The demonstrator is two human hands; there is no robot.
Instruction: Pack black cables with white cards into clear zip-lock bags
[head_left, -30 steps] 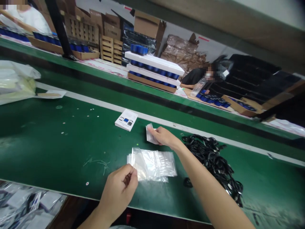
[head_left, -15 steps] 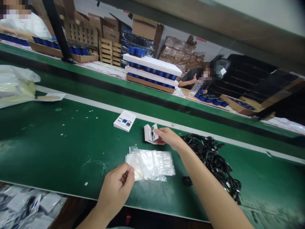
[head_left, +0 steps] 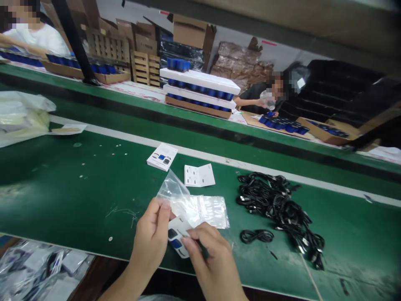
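Note:
Between the fingers of my left hand is a clear plastic bag, its upper part standing up off the bench. My right hand pinches a small printed leaflet with dark and blue pictures, held close against the bag near my left fingers. Whether the leaflet's far corner is inside the bag I cannot tell. More clear bags lie flat just beyond my hands. Behind them an opened leaflet rests on the green bench, and a stack of leaflets sits to its left.
A heap of black cables lies at right, with one coiled cable apart. Filled bags are at lower left, a plastic sack at far left. Across the bench, two people work near stacked trays of blue items.
My right hand came back from the leaflet pile with one leaflet, bringing it to the bag. My left hand lifted the bag's edge. The pile left behind now lies open.

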